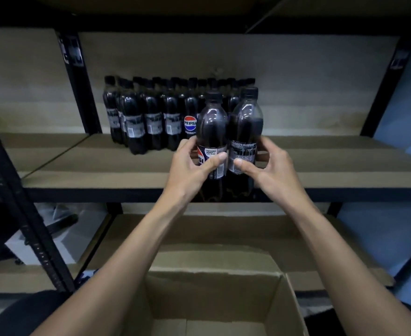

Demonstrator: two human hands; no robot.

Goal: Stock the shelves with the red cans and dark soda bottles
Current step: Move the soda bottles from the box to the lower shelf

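Two dark soda bottles stand upright side by side at the front edge of the brown shelf board (102, 166). My left hand (192, 163) grips the left bottle (211, 127) around its label. My right hand (267, 166) grips the right bottle (245, 120) the same way. Whether their bases rest on the shelf or hover just above it I cannot tell. Behind them, to the left, several dark soda bottles (151, 117) stand in rows on the shelf. No red cans show.
An open cardboard box (294, 309) sits below my arms, its visible inside bare. Black metal uprights (20, 197) frame the shelf at left and right. A lower shelf board (223, 229) runs behind the box. Bare shelf board lies to the right of the bottles.
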